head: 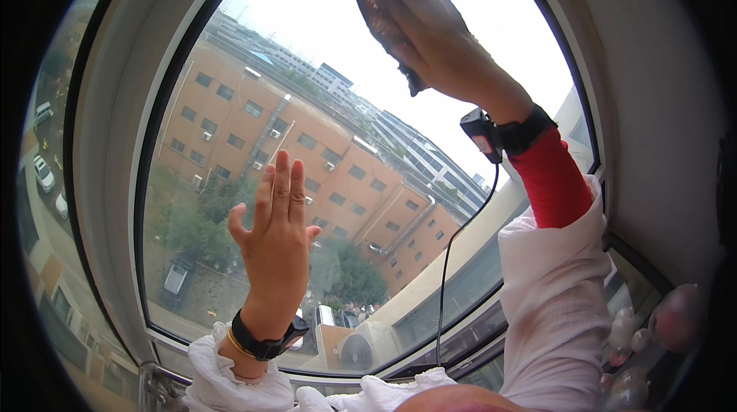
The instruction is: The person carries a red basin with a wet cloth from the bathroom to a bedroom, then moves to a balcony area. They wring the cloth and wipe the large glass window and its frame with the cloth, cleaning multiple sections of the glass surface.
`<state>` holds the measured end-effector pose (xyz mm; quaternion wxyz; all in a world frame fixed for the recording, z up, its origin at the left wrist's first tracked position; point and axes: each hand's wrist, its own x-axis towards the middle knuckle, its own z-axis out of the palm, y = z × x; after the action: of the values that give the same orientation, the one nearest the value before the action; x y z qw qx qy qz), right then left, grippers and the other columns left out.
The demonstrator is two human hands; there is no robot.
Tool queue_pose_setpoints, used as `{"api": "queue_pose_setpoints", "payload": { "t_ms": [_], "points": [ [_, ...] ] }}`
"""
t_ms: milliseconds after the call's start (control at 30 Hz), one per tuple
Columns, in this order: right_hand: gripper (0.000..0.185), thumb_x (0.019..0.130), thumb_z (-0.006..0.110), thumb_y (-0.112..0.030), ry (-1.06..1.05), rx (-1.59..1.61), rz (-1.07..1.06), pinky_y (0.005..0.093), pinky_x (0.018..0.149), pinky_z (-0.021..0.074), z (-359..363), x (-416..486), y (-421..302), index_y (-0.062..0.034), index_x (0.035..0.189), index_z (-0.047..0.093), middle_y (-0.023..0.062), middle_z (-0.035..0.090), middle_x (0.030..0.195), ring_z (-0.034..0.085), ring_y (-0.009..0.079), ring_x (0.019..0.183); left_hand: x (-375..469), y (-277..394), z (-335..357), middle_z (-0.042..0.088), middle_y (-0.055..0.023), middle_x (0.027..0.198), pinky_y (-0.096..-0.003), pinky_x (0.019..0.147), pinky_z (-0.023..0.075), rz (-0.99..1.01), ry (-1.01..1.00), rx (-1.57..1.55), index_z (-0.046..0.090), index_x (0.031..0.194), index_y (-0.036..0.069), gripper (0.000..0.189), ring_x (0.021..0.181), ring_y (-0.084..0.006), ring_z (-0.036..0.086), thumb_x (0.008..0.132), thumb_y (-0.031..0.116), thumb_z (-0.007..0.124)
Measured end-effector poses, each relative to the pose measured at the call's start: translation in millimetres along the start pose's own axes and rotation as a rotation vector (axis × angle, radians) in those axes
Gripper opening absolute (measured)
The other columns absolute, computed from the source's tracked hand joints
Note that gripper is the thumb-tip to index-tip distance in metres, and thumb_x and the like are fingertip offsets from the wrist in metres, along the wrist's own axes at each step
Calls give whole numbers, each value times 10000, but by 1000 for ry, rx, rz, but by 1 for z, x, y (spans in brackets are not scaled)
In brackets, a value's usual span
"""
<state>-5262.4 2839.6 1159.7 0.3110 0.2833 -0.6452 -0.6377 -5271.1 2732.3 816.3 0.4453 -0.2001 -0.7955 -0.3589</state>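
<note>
My right hand point(435, 38) lies flat, with its fingers spread over a dark cloth point(371, 6), high on the window glass point(506, 21). One ragged end of the cloth hangs below the palm. Lower and to the left, my left hand point(276, 239) is raised before the same pane and holds nothing. Three of its fingers point up, with the thumb and little finger out to the sides. Whether it touches the glass cannot be told. Each wrist wears a black strap with a small device; the right one point(482, 134) trails a black cable point(446, 274).
A pale window frame point(118, 141) with black seals surrounds the pane. A metal rail point(151, 380) stands at lower left, and balloons point(673, 320) hang at lower right. Outside are an orange building point(345, 182), trees, parked cars and an air-conditioner unit point(356, 350).
</note>
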Motion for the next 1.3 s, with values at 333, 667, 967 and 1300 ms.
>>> {"api": "queue_pose_setpoints", "payload": {
  "t_ms": [333, 667, 967, 1300],
  "points": [
    [653, 970, 672, -284, -31, -360, 111, 630, 1144, 327, 5, -51, 141, -147, 1531, 369, 194, 416, 1528, 351, 422, 1460, 2, -1, -6, 240, -40, 1680, -469, 1055, 231, 36, 9, 14, 294, 1593, 120, 1198, 1443, -159, 369, 614, 540, 841],
    [567, 1015, 576, -367, -122, 162, -18, 534, 1250, 148, -6, 53, 6, -143, 1515, 429, 129, 410, 1565, 224, 341, 1525, 7, -3, -18, 243, -27, 1677, -479, 1056, 233, 79, -8, 16, 290, 1597, 141, 1144, 1441, -155, 358, 662, 546, 810],
    [816, 829, 839, -271, -56, -554, 75, 650, 1094, 391, 11, 54, 176, -180, 1520, 413, 151, 398, 1562, 407, 402, 1429, 13, -2, -31, 217, -29, 1684, -473, 1065, 235, 109, -34, 31, 272, 1605, 154, 1120, 1444, -152, 350, 693, 547, 788],
    [526, 995, 613, -358, 16, 331, -115, 519, 1252, 175, -11, 88, -32, -136, 1460, 506, 103, 541, 1433, 350, 294, 1473, 29, -9, -50, 334, -65, 1631, -437, 1095, 288, 162, -72, -115, 372, 1562, 140, 844, 1398, -199, 430, 845, 353, 764]
  ]
}}
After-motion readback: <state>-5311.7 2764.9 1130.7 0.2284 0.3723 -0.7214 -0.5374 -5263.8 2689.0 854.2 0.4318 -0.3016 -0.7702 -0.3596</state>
